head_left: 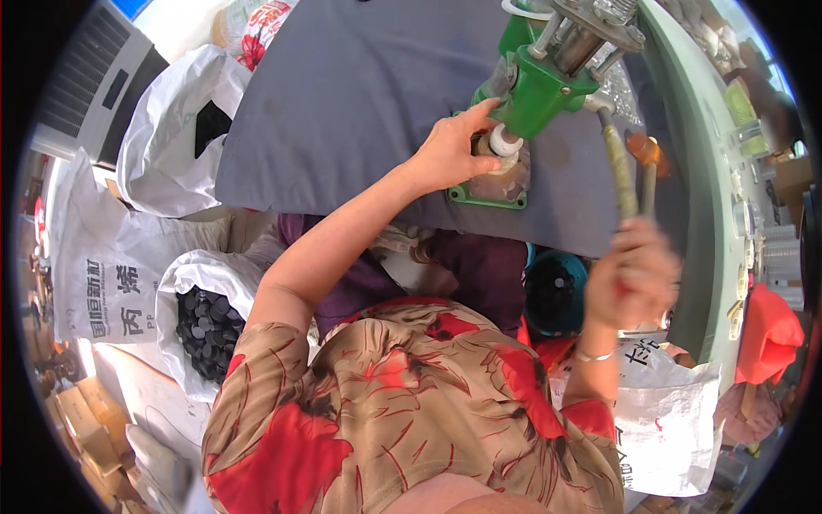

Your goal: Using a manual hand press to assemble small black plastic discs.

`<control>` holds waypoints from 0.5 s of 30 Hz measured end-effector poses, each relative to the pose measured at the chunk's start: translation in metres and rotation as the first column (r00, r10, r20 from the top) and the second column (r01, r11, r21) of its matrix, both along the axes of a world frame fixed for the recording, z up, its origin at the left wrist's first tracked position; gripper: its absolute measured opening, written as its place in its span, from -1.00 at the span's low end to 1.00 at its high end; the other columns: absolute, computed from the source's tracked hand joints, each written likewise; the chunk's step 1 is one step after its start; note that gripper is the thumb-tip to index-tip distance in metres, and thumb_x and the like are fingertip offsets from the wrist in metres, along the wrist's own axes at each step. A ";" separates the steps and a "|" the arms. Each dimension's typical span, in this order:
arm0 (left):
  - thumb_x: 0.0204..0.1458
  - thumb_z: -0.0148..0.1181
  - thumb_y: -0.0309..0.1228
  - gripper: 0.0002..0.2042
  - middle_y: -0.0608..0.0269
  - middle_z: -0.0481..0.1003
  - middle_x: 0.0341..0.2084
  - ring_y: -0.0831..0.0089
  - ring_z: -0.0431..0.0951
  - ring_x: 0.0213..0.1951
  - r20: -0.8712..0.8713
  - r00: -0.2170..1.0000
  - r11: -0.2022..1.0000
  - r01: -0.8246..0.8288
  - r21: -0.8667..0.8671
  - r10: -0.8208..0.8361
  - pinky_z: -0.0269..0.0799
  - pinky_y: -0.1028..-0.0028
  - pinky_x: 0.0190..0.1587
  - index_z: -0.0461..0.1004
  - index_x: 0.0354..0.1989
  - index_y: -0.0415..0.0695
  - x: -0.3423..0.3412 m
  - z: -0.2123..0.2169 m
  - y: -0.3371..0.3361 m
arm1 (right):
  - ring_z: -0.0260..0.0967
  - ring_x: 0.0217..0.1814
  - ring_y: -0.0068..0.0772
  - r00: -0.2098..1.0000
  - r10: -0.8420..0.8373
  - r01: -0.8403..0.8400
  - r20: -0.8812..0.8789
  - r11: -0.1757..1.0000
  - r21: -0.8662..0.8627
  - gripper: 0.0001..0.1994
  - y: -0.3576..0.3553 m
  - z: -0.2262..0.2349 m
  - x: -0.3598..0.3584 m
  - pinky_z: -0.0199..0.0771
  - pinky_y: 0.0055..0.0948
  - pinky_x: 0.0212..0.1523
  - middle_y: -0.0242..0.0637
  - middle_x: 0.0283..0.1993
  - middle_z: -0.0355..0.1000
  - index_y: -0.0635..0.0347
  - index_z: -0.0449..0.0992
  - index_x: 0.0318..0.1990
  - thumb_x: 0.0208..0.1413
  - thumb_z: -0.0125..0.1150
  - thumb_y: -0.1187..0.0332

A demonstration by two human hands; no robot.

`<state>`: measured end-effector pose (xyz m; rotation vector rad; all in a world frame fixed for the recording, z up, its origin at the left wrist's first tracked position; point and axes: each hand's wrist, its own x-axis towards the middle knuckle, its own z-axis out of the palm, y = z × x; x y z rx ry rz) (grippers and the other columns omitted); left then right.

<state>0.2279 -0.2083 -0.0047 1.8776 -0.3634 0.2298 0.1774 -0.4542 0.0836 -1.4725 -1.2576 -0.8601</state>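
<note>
Black round caps (205,330) fill a white sack (184,278) at the person's left side, well short of the table; a teal bucket (555,291) sits low by the near edge. Nearer the right, the right hand (638,274) is closed around the lower end of a long lever handle (621,171), which rises to the green press (539,86) standing on the grey-covered table (342,103) near its right edge. The left hand (449,154) reaches under the press head, fingertips pinched on a small white ring-shaped piece (503,141) seated above the press base (492,193). That piece looks light, stiff and smooth, probably slippery, so it is best held by its rim. The lever seems rigid and heavy, best gripped at its far end.
</note>
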 end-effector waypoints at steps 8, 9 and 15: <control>-0.29 0.39 -0.42 -0.19 0.01 0.52 -0.16 0.10 0.48 -0.06 0.046 0.999 1.000 0.020 0.012 -0.020 0.38 0.31 -0.02 0.12 0.23 -0.19 0.003 -0.007 0.001 | 0.39 -0.34 -0.11 0.987 -0.160 0.160 -0.014 0.987 -0.033 -0.83 -0.008 -0.022 -0.011 0.34 0.14 0.02 -0.18 -0.45 0.28 0.27 0.32 -0.52 0.04 -0.02 0.40; -0.30 0.39 -0.41 -0.19 0.01 0.52 -0.17 0.11 0.49 -0.07 0.083 0.997 0.999 -0.011 0.047 0.007 0.38 0.30 -0.03 0.13 0.22 -0.19 0.004 -0.009 0.000 | 0.41 -0.35 -0.13 0.988 -0.149 0.147 -0.031 0.988 -0.047 -0.79 -0.006 -0.008 -0.011 0.36 0.13 -0.01 -0.19 -0.45 0.31 0.26 0.34 -0.48 0.10 0.02 0.32; -0.24 0.38 -0.43 -0.38 0.06 0.53 -0.20 0.16 0.54 -0.20 0.089 0.988 0.988 -0.120 -0.097 0.129 0.43 0.34 -0.12 0.32 0.10 -0.19 0.002 -0.016 -0.010 | 0.30 -0.53 -0.28 0.984 -0.132 0.158 -0.122 0.958 0.240 -0.80 0.029 0.093 0.049 0.43 -0.27 -0.40 -0.11 -0.47 0.32 0.36 0.31 -0.39 0.19 -0.12 0.38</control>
